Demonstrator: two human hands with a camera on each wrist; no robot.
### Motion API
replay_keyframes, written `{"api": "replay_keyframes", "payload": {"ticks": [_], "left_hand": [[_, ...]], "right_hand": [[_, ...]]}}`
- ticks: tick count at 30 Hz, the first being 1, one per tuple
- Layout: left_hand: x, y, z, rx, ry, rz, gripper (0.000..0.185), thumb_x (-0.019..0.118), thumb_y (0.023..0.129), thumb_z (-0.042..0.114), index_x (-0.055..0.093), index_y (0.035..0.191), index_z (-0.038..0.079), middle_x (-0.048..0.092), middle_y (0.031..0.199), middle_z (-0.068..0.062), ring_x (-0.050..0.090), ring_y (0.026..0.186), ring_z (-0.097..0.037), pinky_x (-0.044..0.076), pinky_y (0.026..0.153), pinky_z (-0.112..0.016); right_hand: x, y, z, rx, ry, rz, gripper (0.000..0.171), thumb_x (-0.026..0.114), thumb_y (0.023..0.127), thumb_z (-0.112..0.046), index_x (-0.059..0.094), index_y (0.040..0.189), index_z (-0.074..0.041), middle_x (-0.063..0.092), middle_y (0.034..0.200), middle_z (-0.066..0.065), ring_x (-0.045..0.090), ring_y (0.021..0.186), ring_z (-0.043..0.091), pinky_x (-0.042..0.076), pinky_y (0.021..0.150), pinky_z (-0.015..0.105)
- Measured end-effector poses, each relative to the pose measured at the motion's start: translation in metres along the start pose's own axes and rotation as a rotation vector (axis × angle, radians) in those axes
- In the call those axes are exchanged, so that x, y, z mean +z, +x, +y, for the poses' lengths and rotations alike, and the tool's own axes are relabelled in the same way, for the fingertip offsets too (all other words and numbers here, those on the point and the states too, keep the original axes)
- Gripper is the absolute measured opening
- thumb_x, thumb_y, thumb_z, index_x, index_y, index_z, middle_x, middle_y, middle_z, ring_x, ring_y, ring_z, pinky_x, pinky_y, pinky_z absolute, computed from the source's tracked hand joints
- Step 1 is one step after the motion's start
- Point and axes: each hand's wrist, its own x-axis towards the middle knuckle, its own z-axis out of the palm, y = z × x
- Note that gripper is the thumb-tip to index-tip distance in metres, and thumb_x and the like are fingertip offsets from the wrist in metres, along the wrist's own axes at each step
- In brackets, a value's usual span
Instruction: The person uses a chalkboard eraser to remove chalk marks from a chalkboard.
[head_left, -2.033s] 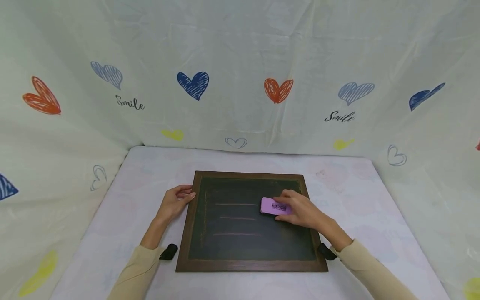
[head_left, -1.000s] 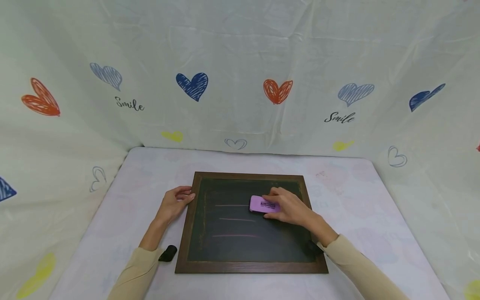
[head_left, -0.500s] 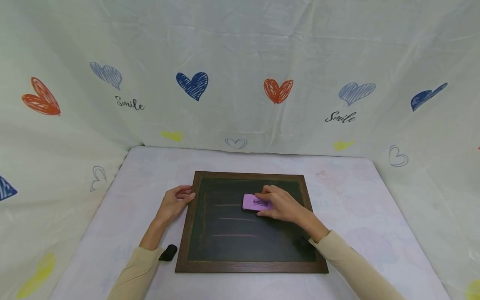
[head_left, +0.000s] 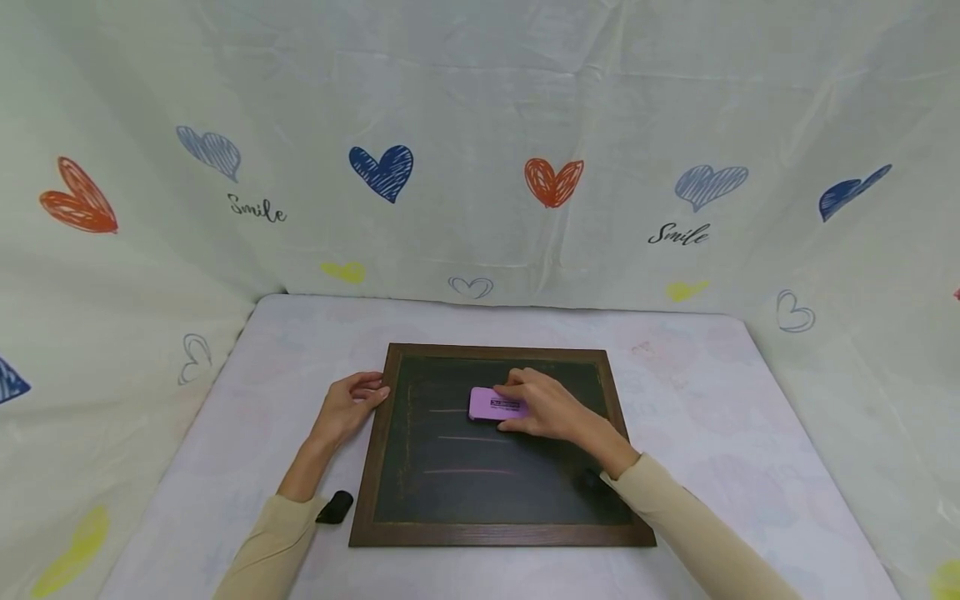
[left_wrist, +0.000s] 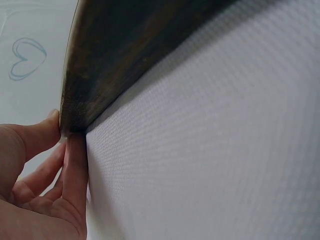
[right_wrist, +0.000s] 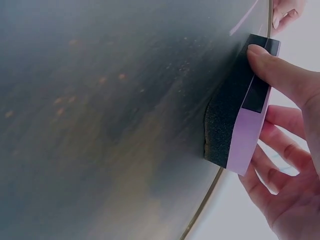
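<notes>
A chalkboard [head_left: 465, 500] in a brown wooden frame lies on the table, with three pinkish chalk lines on its left half. My right hand [head_left: 547, 407] grips a purple eraser [head_left: 483, 403] with a black felt pad, thumb on one side and fingers on the other. In the right wrist view the eraser's felt [right_wrist: 225, 110] rests against the board. The eraser covers the right end of the top line. At the board's left edge my left hand [head_left: 351, 405] pinches the frame; the left wrist view shows the thumb [left_wrist: 42, 132] on one face and a finger at the underside.
A pale table [head_left: 300, 333] surrounds the board. Behind and beside it hangs a white sheet [head_left: 465, 100] printed with hearts and "Smile". A black wrist device [head_left: 335, 507] sits by the left cuff; another is near the right cuff, over the board's lower right.
My right hand has slid the eraser leftward along the top chalk line, and that line's right part no longer shows. My left hand has stayed at the frame.
</notes>
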Motion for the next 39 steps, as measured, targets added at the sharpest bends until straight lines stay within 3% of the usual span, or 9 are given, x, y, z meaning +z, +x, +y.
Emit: {"api": "replay_keyframes", "payload": {"ticks": [23,30,39], "left_hand": [[0.001,-0.001,-0.001,0.011,0.014,0.000,0.043,0.070,0.100,0.016,0.060,0.135,-0.007,0.067,0.123,-0.026,0.064,0.110,-0.038,0.047,0.093,-0.042],[0.003,-0.002,-0.002,0.018,-0.006,0.009,0.042,0.071,0.099,0.015,0.061,0.133,-0.008,0.068,0.121,-0.027,0.065,0.107,-0.037,0.047,0.084,-0.028],[0.001,-0.001,0.000,0.021,0.025,0.007,0.043,0.070,0.099,0.016,0.060,0.134,-0.008,0.068,0.121,-0.026,0.065,0.107,-0.036,0.048,0.086,-0.031]], "right_hand": [[0.010,0.033,-0.021,-0.067,0.001,-0.034,0.057,0.086,0.084,-0.037,0.072,0.128,-0.004,0.061,0.098,0.003,0.051,0.082,0.014,0.040,0.071,0.025],[0.013,0.040,-0.027,-0.083,-0.003,-0.048,0.056,0.086,0.085,-0.037,0.072,0.128,-0.004,0.060,0.098,0.003,0.049,0.082,0.014,0.040,0.072,0.025],[0.017,0.054,-0.040,-0.104,-0.011,-0.057,0.057,0.085,0.085,-0.038,0.071,0.130,-0.006,0.062,0.100,0.003,0.049,0.083,0.014,0.041,0.073,0.024]]}}
